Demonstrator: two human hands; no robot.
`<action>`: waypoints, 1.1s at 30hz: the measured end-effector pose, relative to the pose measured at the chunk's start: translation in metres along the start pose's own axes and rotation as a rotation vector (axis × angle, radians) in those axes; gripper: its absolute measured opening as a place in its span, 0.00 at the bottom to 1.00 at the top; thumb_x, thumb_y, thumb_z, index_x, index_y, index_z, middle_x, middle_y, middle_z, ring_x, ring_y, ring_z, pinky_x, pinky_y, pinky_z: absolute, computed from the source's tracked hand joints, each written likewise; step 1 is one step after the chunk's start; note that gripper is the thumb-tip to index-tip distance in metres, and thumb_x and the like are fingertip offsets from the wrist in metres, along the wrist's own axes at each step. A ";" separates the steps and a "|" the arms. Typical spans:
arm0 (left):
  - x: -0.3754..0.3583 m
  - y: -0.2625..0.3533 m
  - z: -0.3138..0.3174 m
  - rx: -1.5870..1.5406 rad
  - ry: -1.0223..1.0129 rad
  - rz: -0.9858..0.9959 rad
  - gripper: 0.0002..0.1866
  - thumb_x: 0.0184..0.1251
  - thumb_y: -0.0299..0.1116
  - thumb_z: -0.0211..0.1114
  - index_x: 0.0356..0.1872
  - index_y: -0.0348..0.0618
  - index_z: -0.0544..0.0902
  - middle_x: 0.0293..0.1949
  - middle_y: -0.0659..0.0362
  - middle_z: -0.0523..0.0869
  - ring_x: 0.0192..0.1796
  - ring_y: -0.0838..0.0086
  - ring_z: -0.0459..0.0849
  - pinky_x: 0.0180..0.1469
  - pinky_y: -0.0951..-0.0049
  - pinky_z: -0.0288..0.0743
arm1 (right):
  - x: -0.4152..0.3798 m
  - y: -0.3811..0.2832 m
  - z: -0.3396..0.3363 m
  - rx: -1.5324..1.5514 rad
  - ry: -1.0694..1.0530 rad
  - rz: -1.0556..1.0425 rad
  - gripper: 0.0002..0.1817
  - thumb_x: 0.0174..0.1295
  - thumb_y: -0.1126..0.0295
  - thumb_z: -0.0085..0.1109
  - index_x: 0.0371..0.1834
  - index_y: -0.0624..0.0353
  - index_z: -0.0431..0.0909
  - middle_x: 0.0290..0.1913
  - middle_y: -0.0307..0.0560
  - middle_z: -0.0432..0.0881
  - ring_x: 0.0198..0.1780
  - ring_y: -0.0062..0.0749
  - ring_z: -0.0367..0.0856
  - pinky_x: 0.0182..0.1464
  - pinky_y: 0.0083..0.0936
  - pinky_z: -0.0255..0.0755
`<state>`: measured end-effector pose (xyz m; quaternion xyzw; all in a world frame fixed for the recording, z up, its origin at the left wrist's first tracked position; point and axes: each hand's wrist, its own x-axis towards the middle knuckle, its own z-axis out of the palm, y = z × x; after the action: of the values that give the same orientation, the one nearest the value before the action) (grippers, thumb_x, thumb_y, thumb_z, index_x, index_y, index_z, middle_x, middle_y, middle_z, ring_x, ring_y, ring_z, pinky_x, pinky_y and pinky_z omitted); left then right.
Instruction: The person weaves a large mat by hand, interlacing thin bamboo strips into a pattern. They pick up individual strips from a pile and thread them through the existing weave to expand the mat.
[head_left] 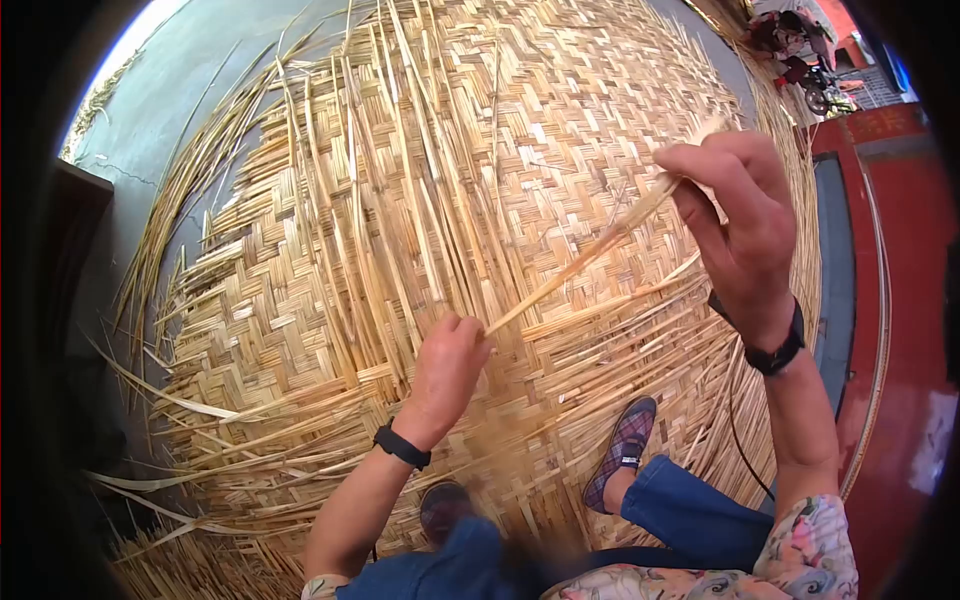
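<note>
My left hand [450, 370] is closed round the lower end of a flat reed strip [580, 262], low over the woven mat. Up and to the right, my right hand [735, 215] pinches the other end of the same strip, so it runs slantwise between both hands. The woven reed mat [560, 110] spreads over the floor beneath, in a zigzag weave. A bundle of long loose reed strips [400, 200] lies lengthwise across it, just beyond my left hand. More strips [640, 350] cross sideways below my right hand.
Unwoven strip ends [190, 200] fan out over the grey floor [210, 60] on the left. My shoes [622, 450] stand on the mat. A red wall or door panel [915, 300] rises at the right. Someone [795, 40] and a wheeled vehicle [820, 98] are at the far upper right.
</note>
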<state>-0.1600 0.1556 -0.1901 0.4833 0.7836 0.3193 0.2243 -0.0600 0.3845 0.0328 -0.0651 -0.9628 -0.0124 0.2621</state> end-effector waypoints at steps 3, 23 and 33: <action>0.005 -0.026 -0.013 -0.837 -0.027 -0.649 0.13 0.76 0.39 0.67 0.43 0.37 0.88 0.34 0.59 0.87 0.41 0.76 0.86 0.43 0.71 0.81 | 0.006 -0.044 0.056 0.562 -0.167 -0.184 0.14 0.64 0.75 0.64 0.53 0.54 0.86 0.48 0.43 0.82 0.48 0.37 0.82 0.48 0.30 0.79; -0.003 -0.066 0.000 -1.030 -0.108 -0.506 0.28 0.88 0.46 0.44 0.51 0.32 0.88 0.43 0.57 0.90 0.47 0.75 0.85 0.57 0.71 0.76 | -0.072 -0.010 0.234 1.129 -1.003 1.023 0.28 0.66 0.53 0.72 0.58 0.63 0.76 0.41 0.38 0.84 0.43 0.23 0.81 0.50 0.30 0.76; -0.002 -0.064 0.009 -0.846 0.005 -0.452 0.17 0.84 0.39 0.57 0.42 0.34 0.87 0.33 0.59 0.87 0.39 0.79 0.85 0.43 0.75 0.80 | -0.161 -0.065 0.221 1.233 -0.754 1.094 0.23 0.67 0.74 0.69 0.65 0.62 0.77 0.55 0.38 0.85 0.57 0.20 0.81 0.61 0.21 0.75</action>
<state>-0.1925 0.1358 -0.2421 0.1663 0.6708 0.5547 0.4634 -0.0419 0.3140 -0.2383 -0.3612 -0.6553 0.6537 -0.1130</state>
